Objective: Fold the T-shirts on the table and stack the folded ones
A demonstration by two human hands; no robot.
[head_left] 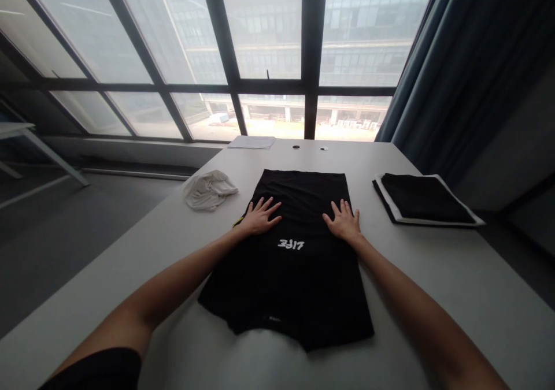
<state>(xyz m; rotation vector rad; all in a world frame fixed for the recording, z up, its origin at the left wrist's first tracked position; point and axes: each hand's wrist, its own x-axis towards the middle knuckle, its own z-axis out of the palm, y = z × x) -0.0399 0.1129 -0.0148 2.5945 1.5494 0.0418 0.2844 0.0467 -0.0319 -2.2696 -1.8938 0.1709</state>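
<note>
Two-handed contact: left hand and right hand flat, fingers splayed, on a black shirt atop a white table

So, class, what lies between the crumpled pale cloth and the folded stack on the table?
The black shirt, spread flat, with the left fingers and right fingers resting on it; the head view shows this.
</note>
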